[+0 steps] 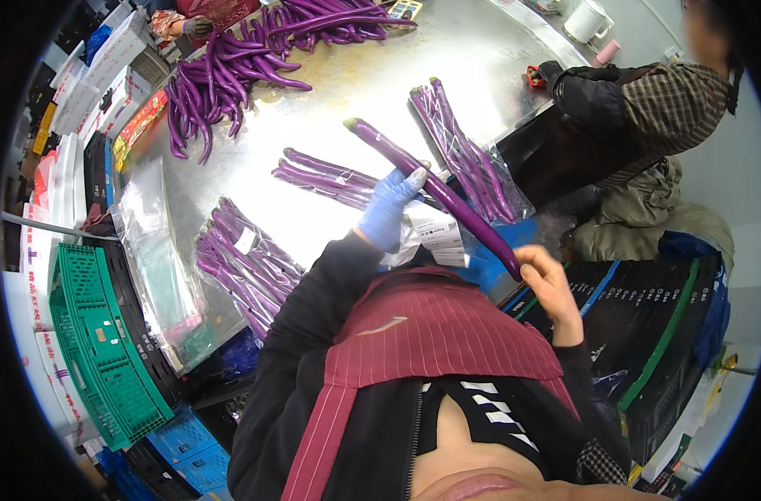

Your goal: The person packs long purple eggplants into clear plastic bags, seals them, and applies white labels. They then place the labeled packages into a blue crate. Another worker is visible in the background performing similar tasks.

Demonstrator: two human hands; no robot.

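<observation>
A single long purple eggplant (446, 191) slants across in front of me, its green stem end pointing up and left. My left hand (389, 203), in a thin blue glove, is wrapped around its middle. The bare fingers of my right hand (549, 291) pinch its lower tip. Just below the gloved hand hang white printed labels (443, 235); whether that hand also holds them I cannot tell. Behind the wrist lies a group of eggplants (327, 178) partly hidden by my hand. Bagged eggplants in clear plastic lie to the right (462, 150) and left (245, 263).
Loose eggplants (220, 81) are heaped on the far side of the metal table (349, 81). Flat clear bags (161, 269) lie at the left edge, near a green plastic crate (101, 351). A co-worker (656, 119) stands at right; another person's gloved hand (199, 26) is beyond the heap.
</observation>
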